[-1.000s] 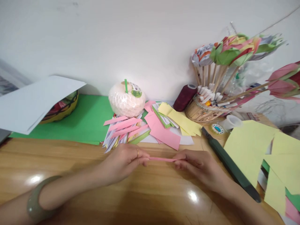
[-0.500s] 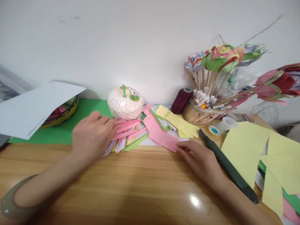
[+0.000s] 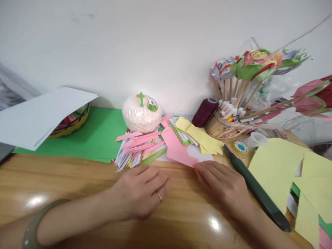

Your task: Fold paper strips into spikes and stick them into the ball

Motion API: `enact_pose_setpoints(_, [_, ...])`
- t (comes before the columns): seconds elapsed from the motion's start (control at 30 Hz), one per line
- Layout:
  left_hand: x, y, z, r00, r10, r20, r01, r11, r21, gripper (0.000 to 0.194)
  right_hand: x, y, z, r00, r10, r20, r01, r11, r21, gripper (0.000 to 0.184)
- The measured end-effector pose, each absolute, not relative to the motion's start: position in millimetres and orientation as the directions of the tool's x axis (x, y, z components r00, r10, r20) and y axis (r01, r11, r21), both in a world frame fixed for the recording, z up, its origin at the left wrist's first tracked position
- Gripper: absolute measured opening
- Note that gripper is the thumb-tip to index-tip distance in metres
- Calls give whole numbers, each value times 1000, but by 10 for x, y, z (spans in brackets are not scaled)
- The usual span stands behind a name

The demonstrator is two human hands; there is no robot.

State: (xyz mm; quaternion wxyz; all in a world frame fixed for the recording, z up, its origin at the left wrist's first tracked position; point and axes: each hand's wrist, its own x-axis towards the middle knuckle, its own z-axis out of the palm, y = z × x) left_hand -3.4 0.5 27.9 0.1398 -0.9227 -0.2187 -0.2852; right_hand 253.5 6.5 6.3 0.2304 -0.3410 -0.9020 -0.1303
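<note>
Head view: the pink paper lies at the far side of the table, with the paper stack overlapping its far part; it looks light, thin and bendable, likely to slide readily and to crease under a hard squeeze; its near right corner, over the table, seems the best place to pinch, 1 layer at a time. The right hand has its fingers drawn together, tips at that corner; whether they pinch or merely press, I cannot tell; the left hand has loosely curled fingers, nearer than the pink strips; its palm side is hidden, so I cannot tell whether it holds anything. How many layers make up the pink paper is hard to make out; the strips lie jumbled and cover one another; the bangle is cut off at the near edge.
</note>
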Motion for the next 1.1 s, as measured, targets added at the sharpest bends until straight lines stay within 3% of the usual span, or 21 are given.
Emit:
enact_pose_setpoints(0.13, [50, -132, 134, 732, 411, 543, 561, -816, -139, 29, 2448, -53, 189, -781, 447, 436, 497, 868, 3, 32])
enact_pose_setpoints(0.2, [53, -174, 54, 723, 465, 511, 594, -796, -115, 26, 2398, -96, 216, -798, 463, 387, 477, 877, -66, 35])
enact_pose_setpoints(0.5, [22, -82, -53, 747, 527, 405, 569, -822, 21, 24, 2451, -77, 217, -745, 660, 93, 578, 709, -404, 21])
enact_pose_setpoints(0.83, [-8, -100, 25, 765, 541, 351, 532, -837, 128, 23, 2511, -12, 166, -681, 728, 84, 558, 589, -585, 15])
enact_pose_setpoints(0.97, [3, -92, 0, 655, 633, 413, 564, -773, 290, 23, 2480, -20, 139, -592, 803, 66, 607, 498, -619, 13])
enact_pose_setpoints(1.1, [-8, -70, -27, 568, 756, 324, 548, -642, 536, 23, 2421, -35, 136, -465, 885, 24, 676, 373, -635, 14])
